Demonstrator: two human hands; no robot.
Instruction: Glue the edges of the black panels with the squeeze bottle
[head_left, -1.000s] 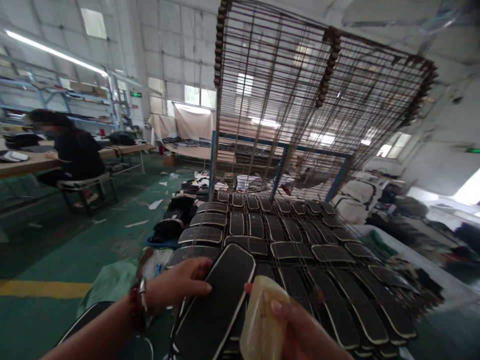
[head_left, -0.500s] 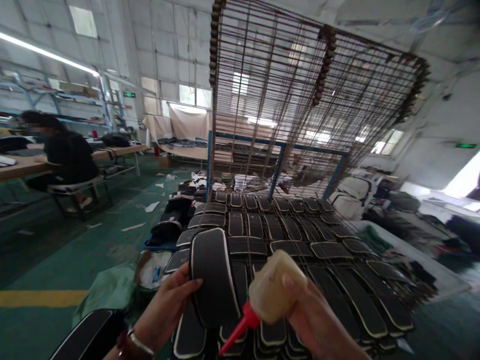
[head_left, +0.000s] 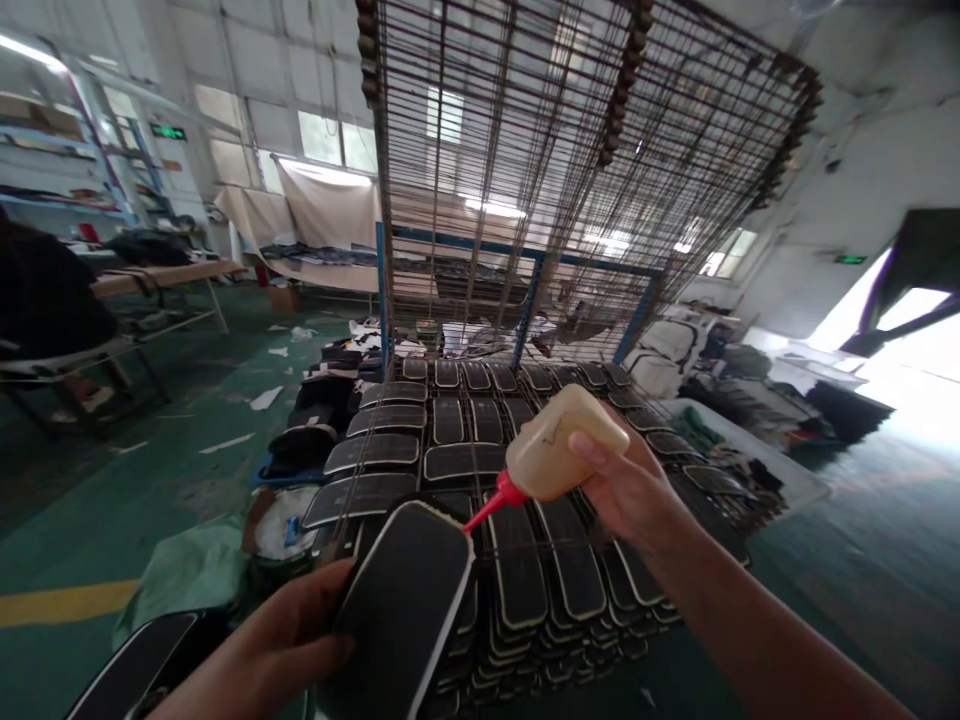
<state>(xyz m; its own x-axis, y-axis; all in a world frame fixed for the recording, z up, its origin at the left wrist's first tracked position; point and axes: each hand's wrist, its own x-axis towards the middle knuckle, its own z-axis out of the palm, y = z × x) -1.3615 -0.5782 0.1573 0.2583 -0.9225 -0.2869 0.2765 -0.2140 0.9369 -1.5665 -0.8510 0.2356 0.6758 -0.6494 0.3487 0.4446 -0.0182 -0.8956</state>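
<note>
My left hand (head_left: 300,630) is closed on the left edge of a black padded panel (head_left: 409,610) with rounded corners and a pale line along its rim. My right hand (head_left: 622,480) grips a yellowish squeeze bottle (head_left: 562,440), tilted down to the left. Its red nozzle (head_left: 491,500) reaches the panel's far right corner, where the pale line runs. Behind them, many similar black panels (head_left: 465,460) lie in rows on stacked wire racks. The panel's near end passes out of the frame.
Raised wire racks (head_left: 510,130) lean above the panels on a blue frame (head_left: 536,300). More black panels (head_left: 139,660) are at the lower left, beside a green sack (head_left: 184,570). A seated person (head_left: 49,290) is at the left. A white bin (head_left: 780,480) stands at the right.
The panel has tilted and come lower and nearer. The bottle has swung up and right, its nozzle moving from the panel's near end to its far corner. The whole view has shifted right.
</note>
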